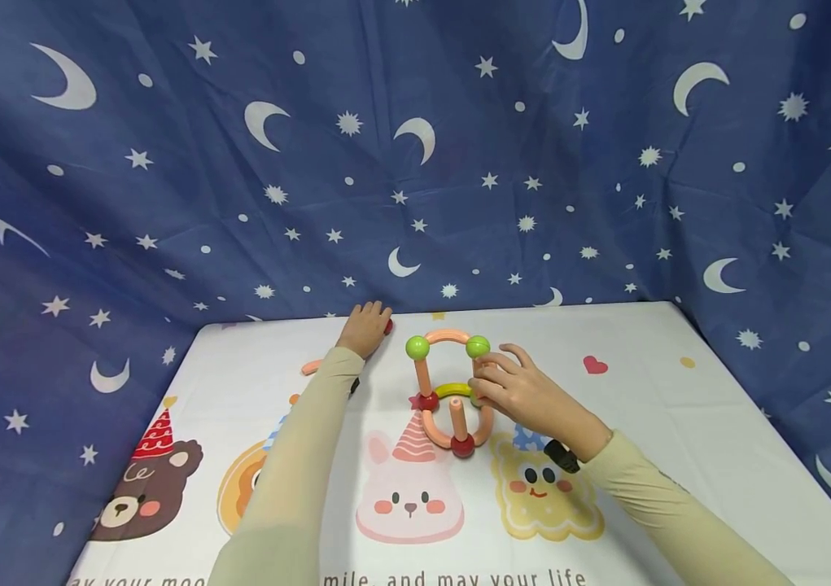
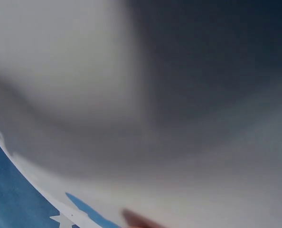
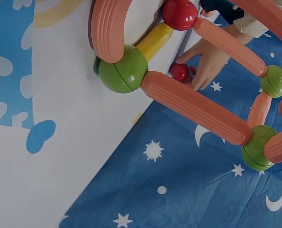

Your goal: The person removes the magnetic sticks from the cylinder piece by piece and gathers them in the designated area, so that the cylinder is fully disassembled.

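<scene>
the right-wrist view showed what the head view mostly hid: the left hand (image 1: 365, 330), upper right there, with thumb and fingers curled round a red ball (image 3: 180, 72); from the head view only a sliver of that ball peeped out by the fingertips, just above centre. the stick-and-ball frame (image 1: 448, 335) stood at centre right in the head view, well clear of that grip, and the right hand (image 1: 532, 395) was at its right side, fingers bent by the upper green ball (image 1: 478, 347) and the upright below it; whether they pinched it or merely touched it, i could not tell. those fingers covered part of the upright and the lower green ball. a peach stick (image 1: 311, 367) was partly hidden by the left forearm (image 1: 301, 456). the left-wrist view was mostly grey blur, its reddish smudge at the bottom edge unreadable.
</scene>
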`<state>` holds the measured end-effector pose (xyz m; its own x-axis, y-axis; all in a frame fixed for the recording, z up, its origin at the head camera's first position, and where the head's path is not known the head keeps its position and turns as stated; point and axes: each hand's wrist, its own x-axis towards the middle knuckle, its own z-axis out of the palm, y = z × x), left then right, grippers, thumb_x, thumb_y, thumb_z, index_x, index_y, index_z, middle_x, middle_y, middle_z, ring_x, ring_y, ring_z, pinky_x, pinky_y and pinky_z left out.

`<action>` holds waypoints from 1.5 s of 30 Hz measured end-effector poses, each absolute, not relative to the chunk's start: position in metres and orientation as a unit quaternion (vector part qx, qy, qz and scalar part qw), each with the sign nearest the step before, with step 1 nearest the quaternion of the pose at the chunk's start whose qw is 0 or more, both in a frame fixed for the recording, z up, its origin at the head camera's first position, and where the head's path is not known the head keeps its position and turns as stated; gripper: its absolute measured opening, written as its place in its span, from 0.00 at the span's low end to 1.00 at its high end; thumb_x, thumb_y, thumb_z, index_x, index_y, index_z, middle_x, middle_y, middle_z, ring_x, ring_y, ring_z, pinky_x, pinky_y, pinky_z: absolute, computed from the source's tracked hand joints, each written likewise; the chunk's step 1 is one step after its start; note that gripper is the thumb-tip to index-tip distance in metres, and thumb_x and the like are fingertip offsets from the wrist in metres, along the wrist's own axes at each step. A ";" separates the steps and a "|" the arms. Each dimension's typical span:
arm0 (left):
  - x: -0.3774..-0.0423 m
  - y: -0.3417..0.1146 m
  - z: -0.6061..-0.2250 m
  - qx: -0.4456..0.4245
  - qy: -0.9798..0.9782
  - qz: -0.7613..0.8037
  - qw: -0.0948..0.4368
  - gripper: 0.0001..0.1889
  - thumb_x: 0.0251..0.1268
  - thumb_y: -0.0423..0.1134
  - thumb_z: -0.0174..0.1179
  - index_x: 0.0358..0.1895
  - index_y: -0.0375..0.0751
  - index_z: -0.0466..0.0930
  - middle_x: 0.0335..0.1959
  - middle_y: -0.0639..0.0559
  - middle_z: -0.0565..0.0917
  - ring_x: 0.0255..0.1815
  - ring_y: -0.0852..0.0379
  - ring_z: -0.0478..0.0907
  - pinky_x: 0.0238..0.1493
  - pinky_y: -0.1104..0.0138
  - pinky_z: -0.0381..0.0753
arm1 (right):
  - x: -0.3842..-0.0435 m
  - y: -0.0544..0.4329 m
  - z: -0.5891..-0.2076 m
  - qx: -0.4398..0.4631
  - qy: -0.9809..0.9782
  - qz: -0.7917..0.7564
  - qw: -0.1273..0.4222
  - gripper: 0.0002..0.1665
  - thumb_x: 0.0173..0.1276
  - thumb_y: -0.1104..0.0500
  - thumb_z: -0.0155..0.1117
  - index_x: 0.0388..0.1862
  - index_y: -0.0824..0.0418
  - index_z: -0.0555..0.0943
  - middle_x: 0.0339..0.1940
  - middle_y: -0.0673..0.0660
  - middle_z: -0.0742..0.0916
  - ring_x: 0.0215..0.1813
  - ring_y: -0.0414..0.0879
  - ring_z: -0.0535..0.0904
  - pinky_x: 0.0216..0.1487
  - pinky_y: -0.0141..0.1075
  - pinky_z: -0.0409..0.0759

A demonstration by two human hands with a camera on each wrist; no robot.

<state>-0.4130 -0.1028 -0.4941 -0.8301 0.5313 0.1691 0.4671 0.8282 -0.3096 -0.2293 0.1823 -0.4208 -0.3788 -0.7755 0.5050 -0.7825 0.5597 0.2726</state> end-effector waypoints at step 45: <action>-0.348 -0.126 -0.457 -0.268 -0.936 0.020 0.229 0.29 0.57 0.44 0.65 0.61 0.40 0.68 0.50 0.42 0.77 0.48 0.45 0.76 0.49 0.55 0.75 | -0.230 0.185 -0.418 0.474 -0.828 0.037 0.296 0.21 0.44 0.58 0.78 0.38 0.56 0.81 0.39 0.50 0.84 0.53 0.51 0.76 0.57 0.54 0.69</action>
<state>-0.3478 -0.1259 -0.4571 -0.7517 0.5108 0.4171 0.4925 0.8555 -0.1601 -0.2300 0.1848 -0.4178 -0.3750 -0.7635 0.5258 -0.8073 0.5477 0.2196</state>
